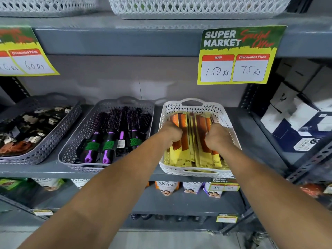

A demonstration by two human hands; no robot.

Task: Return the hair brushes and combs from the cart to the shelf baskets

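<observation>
Head view: both hands reach into the white basket (222,112). Left hand (172,133) and right hand (218,136) seem clenched on packaged combs (184,133), whose long axes run front-to-back. Brushes (115,130) lie in the grey basket (75,141) left of it.

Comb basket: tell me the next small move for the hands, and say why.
Probably let go and draw both hands back. The left hand and right hand are both closed on the packaged combs, which already lie inside the white basket on the shelf, so those combs seem placed.
</observation>
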